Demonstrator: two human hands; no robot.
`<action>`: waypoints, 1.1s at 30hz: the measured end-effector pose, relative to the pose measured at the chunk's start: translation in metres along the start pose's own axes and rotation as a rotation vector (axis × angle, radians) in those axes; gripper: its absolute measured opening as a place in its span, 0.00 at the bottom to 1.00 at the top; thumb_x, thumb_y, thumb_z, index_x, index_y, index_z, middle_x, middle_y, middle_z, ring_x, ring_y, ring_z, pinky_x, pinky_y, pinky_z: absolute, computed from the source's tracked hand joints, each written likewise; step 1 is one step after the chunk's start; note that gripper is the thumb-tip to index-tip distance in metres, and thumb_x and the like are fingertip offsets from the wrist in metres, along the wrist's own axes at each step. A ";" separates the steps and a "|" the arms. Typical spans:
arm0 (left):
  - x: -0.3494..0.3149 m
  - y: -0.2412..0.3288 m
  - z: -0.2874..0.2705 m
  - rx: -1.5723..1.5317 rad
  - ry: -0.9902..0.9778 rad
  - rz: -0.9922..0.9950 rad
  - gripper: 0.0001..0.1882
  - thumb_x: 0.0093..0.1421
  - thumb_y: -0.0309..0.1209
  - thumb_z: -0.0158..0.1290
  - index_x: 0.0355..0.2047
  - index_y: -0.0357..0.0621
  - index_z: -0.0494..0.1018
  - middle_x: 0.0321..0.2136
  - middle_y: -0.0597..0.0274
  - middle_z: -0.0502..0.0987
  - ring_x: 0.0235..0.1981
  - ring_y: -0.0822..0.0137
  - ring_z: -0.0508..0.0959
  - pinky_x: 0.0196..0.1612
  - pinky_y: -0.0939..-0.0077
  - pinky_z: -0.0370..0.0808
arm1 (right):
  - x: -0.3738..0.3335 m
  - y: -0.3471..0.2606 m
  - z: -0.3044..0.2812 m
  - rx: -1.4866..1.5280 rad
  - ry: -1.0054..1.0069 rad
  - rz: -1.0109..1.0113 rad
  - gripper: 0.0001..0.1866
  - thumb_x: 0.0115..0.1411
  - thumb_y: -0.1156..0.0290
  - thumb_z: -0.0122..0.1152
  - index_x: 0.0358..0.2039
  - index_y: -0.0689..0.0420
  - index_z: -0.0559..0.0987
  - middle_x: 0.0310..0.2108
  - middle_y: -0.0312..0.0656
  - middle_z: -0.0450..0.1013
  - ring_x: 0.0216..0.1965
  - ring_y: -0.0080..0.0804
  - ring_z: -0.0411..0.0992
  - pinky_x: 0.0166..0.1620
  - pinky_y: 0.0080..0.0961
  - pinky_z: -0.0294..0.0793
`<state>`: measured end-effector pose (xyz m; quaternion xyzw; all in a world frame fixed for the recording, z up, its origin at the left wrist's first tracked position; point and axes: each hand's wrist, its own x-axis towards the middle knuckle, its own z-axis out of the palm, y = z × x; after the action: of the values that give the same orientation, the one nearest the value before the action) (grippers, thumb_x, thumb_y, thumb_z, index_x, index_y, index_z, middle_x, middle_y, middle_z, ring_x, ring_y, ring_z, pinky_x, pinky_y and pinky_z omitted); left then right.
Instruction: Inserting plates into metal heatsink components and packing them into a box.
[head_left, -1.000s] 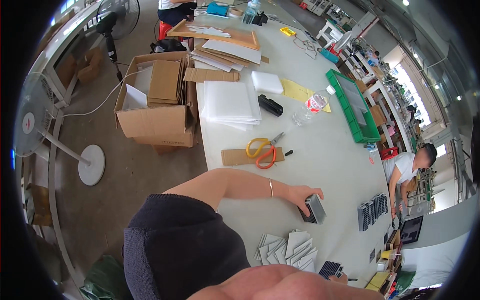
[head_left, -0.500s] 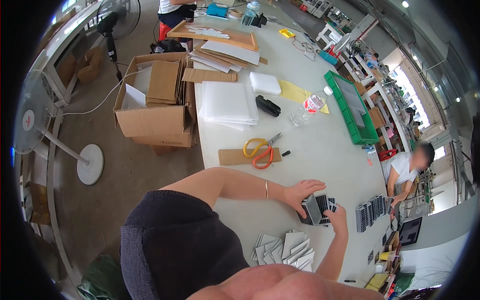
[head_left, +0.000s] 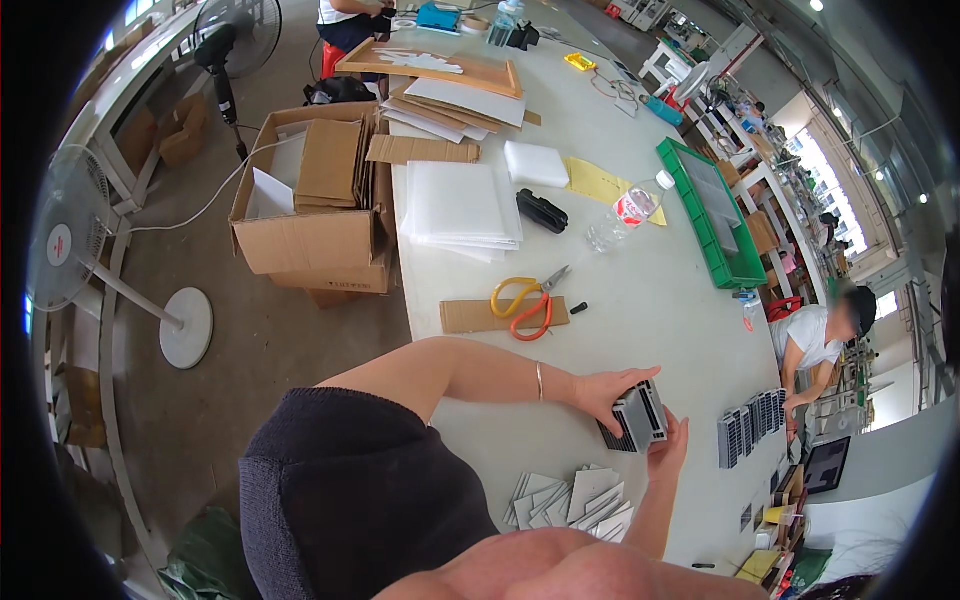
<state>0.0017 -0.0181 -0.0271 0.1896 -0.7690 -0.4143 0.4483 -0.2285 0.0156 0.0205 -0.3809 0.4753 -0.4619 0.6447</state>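
Note:
A stack of grey plates with dark slotted faces (head_left: 638, 415) is held between my two hands above the white table. My left hand (head_left: 605, 392), with a bracelet at its wrist, is closed round the stack's far and left sides, thumb along the near side. From the right, my right hand (head_left: 670, 445) closes on the stack's edge. Nearer to me lies a loose pile of thin light grey plates (head_left: 570, 500). To the right, a row of similar dark slotted pieces (head_left: 750, 428) stands near a co-worker (head_left: 815, 335), whose hands reach to its far end.
Beyond my left forearm are scissors (head_left: 530, 305) on a cardboard strip (head_left: 462, 316). Farther off are white sheets (head_left: 460, 205), a black stapler-like tool (head_left: 543, 211), a plastic bottle (head_left: 620, 225) and a green crate (head_left: 735, 268). A cardboard box (head_left: 310, 245) stands left of the table.
The slotted pieces that stood loose at the stack's right side are now squared together with it. My right hand has shifted lower along its edge; the stack is slightly turned.

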 end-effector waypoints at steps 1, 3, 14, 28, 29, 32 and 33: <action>0.000 0.000 0.000 -0.067 -0.030 -0.011 0.69 0.33 0.34 0.71 0.66 0.44 0.31 0.56 0.45 0.58 0.57 0.49 0.62 0.60 0.65 0.59 | -0.003 0.005 0.005 -0.002 0.003 0.003 0.32 0.62 0.46 0.44 0.53 0.61 0.68 0.49 0.44 0.70 0.51 0.35 0.68 0.53 0.30 0.68; 0.000 0.001 0.000 -0.139 -0.064 -0.022 0.69 0.33 0.34 0.71 0.66 0.45 0.30 0.56 0.46 0.59 0.57 0.50 0.62 0.60 0.64 0.59 | -0.011 0.021 0.023 0.257 0.179 -0.077 0.36 0.62 0.41 0.40 0.57 0.61 0.63 0.53 0.46 0.66 0.53 0.40 0.66 0.54 0.35 0.67; 0.001 0.005 0.001 -0.276 -0.056 -0.178 0.67 0.38 0.35 0.69 0.66 0.47 0.29 0.52 0.47 0.62 0.55 0.53 0.64 0.59 0.65 0.61 | -0.021 0.042 0.067 0.240 0.268 -0.248 0.37 0.62 0.41 0.37 0.57 0.63 0.62 0.53 0.48 0.64 0.54 0.42 0.65 0.54 0.37 0.66; 0.000 -0.005 0.005 -0.330 -0.050 -0.274 0.50 0.53 0.58 0.52 0.64 0.40 0.44 0.57 0.45 0.60 0.58 0.54 0.62 0.60 0.65 0.59 | -0.017 0.045 0.102 0.311 0.467 -0.200 0.31 0.61 0.47 0.39 0.56 0.58 0.64 0.52 0.46 0.64 0.53 0.42 0.65 0.53 0.37 0.67; 0.000 -0.005 0.005 -0.289 -0.012 -0.295 0.48 0.53 0.58 0.51 0.64 0.39 0.48 0.56 0.45 0.62 0.57 0.54 0.64 0.59 0.66 0.61 | -0.018 0.046 0.102 0.310 0.469 -0.200 0.31 0.61 0.47 0.39 0.56 0.58 0.64 0.52 0.46 0.64 0.53 0.42 0.65 0.53 0.37 0.67; 0.001 0.007 -0.001 -0.262 0.024 -0.334 0.46 0.53 0.58 0.50 0.61 0.38 0.54 0.52 0.46 0.67 0.54 0.55 0.67 0.56 0.67 0.64 | -0.025 0.048 0.116 0.369 0.485 -0.151 0.31 0.60 0.48 0.42 0.54 0.59 0.65 0.49 0.45 0.66 0.51 0.40 0.67 0.51 0.35 0.69; 0.002 0.007 -0.003 -0.261 0.023 -0.334 0.46 0.53 0.58 0.50 0.61 0.38 0.54 0.52 0.46 0.67 0.54 0.55 0.67 0.56 0.67 0.64 | -0.024 0.051 0.119 0.376 0.487 -0.166 0.30 0.60 0.48 0.43 0.53 0.60 0.65 0.49 0.44 0.66 0.50 0.39 0.67 0.50 0.34 0.69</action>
<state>0.0043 -0.0167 -0.0199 0.2595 -0.6617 -0.5767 0.4029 -0.1044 0.0596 0.0103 -0.1706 0.4893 -0.6703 0.5312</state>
